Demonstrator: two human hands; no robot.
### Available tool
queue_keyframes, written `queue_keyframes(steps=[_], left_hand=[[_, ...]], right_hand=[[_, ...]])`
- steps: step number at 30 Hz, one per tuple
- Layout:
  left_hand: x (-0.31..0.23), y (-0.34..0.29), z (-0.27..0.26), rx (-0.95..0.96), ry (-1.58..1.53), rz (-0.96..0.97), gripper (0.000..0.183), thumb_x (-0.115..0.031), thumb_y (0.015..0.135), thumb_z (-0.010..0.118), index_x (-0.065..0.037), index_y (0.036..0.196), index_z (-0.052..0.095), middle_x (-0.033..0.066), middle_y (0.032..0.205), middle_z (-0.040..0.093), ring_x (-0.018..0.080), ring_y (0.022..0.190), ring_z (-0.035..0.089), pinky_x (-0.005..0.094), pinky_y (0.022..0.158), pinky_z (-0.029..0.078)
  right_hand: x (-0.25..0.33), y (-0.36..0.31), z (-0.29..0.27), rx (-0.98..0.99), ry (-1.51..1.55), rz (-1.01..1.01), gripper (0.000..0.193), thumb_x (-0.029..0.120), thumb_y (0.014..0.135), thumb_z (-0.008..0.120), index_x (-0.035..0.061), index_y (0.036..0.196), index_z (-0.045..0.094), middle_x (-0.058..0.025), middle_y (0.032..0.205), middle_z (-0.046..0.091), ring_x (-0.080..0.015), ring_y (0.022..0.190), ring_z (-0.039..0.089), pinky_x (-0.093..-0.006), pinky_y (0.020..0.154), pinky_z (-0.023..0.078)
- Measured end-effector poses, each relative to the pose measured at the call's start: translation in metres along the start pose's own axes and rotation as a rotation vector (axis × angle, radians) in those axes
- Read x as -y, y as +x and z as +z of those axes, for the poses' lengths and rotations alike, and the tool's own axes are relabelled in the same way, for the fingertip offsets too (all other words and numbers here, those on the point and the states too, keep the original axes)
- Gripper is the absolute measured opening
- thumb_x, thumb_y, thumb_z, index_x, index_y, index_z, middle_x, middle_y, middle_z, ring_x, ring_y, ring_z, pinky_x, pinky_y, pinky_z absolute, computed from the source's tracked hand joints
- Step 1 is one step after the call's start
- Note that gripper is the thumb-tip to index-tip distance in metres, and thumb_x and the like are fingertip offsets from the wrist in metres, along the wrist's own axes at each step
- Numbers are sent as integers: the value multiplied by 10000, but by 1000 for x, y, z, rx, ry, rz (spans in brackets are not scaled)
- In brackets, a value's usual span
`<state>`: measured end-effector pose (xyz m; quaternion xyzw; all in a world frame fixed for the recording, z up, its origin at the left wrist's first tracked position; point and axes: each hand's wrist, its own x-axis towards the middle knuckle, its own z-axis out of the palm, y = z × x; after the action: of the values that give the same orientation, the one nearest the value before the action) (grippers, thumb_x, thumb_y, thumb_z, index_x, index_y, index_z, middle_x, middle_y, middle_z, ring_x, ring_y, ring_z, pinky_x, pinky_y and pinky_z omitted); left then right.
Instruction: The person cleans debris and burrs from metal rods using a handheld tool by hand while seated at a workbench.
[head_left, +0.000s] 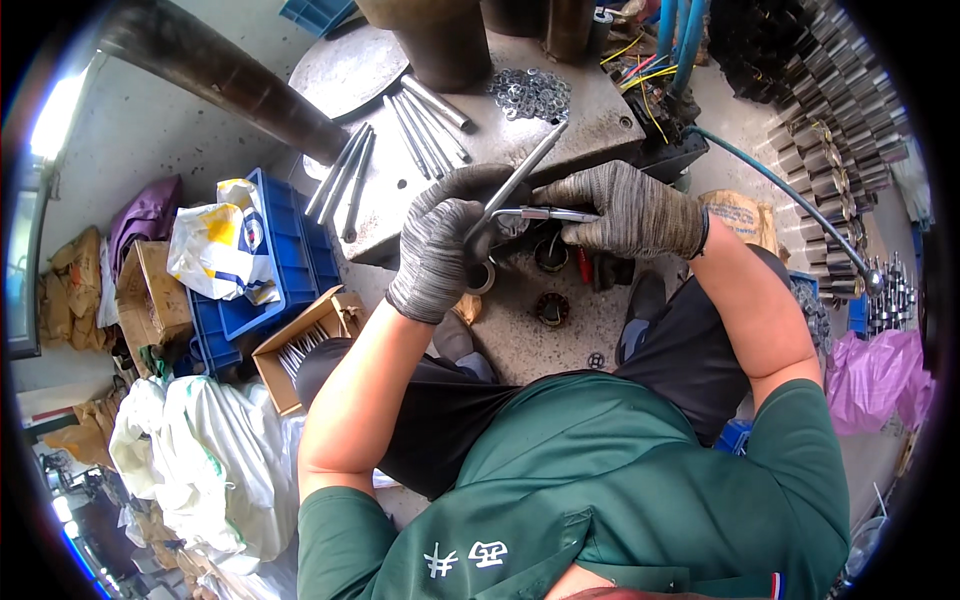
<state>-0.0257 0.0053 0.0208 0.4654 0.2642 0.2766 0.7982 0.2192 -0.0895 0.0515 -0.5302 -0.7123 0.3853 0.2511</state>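
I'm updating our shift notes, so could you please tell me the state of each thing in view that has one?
Left hand, gloved, closed on a metal rod
Metal rod, held tilted
Right hand, gloved, gripping a slim metal tool
Small metal rings, heaped loose
Other rods, lying in two groups
Cardboard box, open
White sack, crumpled
Lilac bag, crumpled

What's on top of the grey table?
Loose metal rods, a pile of small rings and a thick upright column. The gloved left hand and right hand cover parts of the table's near edge; anything behind them can't be seen.
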Motion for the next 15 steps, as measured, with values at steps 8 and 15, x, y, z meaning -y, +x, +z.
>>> queue_keyframes(steps=[8,15], left_hand=[[7,10,-13,100,-350,-68,562,-100,860,590,138,1364,513,289,1156,700,145,539,611,215,448,500],[5,11,-19,153,-544,-59,582,-202,953,612,101,1427,463,273,1197,693,122,477,535,218,406,445]], right_hand=[[-8,5,14,-147,-97,-130,545,178,883,748,58,1401,623,-159,1154,736,-205,1046,707,-355,928,555],[-8,5,10,220,549,282,569,172,870,800,16,1381,607,-35,1045,665,-113,915,626,-306,804,557]])
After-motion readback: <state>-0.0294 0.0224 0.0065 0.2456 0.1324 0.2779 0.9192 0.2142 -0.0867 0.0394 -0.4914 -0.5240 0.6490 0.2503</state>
